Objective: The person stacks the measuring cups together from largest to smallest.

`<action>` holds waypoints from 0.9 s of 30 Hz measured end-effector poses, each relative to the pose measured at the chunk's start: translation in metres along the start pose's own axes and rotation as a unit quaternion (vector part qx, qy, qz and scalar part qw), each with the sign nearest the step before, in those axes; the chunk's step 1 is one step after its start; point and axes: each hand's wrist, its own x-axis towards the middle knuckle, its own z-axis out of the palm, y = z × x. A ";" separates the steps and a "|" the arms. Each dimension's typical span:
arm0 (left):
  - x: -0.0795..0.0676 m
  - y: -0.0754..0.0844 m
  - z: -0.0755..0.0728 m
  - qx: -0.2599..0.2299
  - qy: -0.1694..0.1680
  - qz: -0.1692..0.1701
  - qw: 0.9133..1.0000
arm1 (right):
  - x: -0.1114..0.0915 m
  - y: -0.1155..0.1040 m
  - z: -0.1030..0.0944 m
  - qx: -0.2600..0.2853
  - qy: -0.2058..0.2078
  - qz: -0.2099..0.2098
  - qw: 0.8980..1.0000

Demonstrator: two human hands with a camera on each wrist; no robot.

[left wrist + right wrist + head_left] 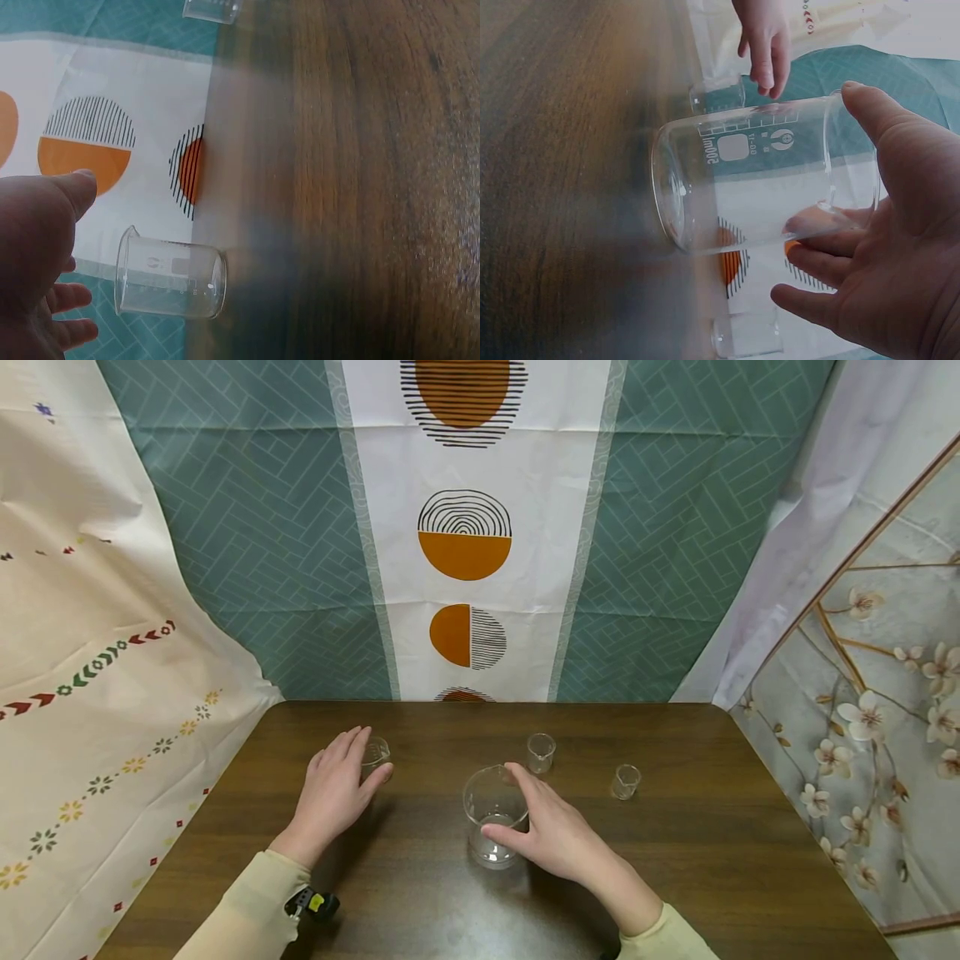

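In the head view, a large clear glass beaker (495, 839) stands upright near the middle of the table, with 500ml printed on its side in the right wrist view. My right hand (558, 831) is spread at its right side, the thumb near one part of the rim and the fingers behind the glass. The fingers are only loosely bent. Over at the left, my left hand (335, 785) hovers with extended fingers beside a smaller glass beaker (172, 277), partly hidden by that hand in the head view.
Two more small beakers stand on the brown wooden table (420, 910): one (541, 753) behind the large beaker, another (626, 782) farther right. A green and white patterned cloth (465, 468) hangs along the back edge, with light cloths on both sides.
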 end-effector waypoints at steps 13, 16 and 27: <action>0.001 -0.009 0.004 -0.004 -0.005 -0.008 1.000 | 0.000 0.000 0.000 -0.007 -0.004 0.004 1.000; 0.002 -0.010 0.005 -0.004 -0.012 -0.013 1.000 | 0.000 0.000 0.000 -0.007 -0.003 0.003 1.000; 0.003 -0.011 0.006 -0.009 -0.020 -0.022 1.000 | 0.000 0.000 0.000 -0.001 -0.002 0.003 1.000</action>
